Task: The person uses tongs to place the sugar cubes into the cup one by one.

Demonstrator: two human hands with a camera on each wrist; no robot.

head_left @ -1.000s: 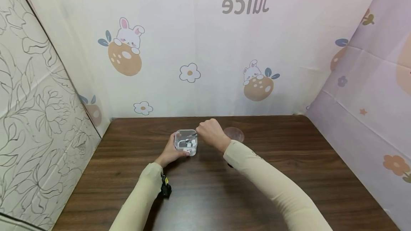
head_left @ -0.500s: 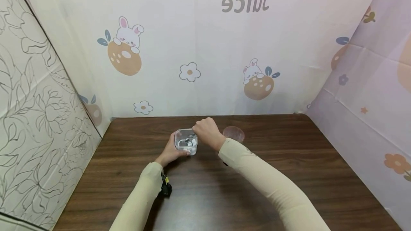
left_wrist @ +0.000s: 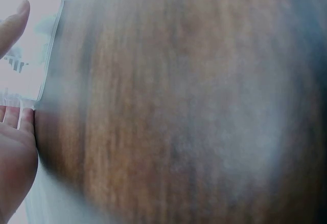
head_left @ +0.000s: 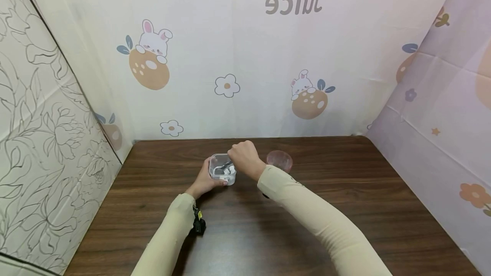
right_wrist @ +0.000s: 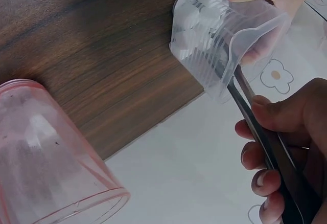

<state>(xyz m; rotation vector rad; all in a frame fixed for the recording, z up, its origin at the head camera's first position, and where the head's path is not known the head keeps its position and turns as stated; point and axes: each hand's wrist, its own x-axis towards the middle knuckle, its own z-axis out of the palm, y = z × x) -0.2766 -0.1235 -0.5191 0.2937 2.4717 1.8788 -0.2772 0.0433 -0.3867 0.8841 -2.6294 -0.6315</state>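
A clear plastic box [head_left: 215, 162] stands toward the back of the table, with several small white pieces [right_wrist: 196, 14] in its lower part. My left hand [head_left: 202, 183] grips this box from its left side, thumb at the front. Over its right rim, my right hand [head_left: 245, 158] holds dark metal tweezers [right_wrist: 264, 134], thumb on one side and fingers on the other. The tweezers' arms reach through the open top into the box. Whether the tips pinch a white piece cannot be made out. In the left wrist view, only part of the left hand and the box shows.
A transparent pink cup [head_left: 279, 161] stands close to the right of my right hand. The dark wooden table [head_left: 238, 233] ends at a printed cloth backdrop [head_left: 230, 54] just behind the box, with cloth walls at both sides.
My right hand has shifted a little to the left, taking the tweezers further over the box. The left hand and the box have stayed in place.
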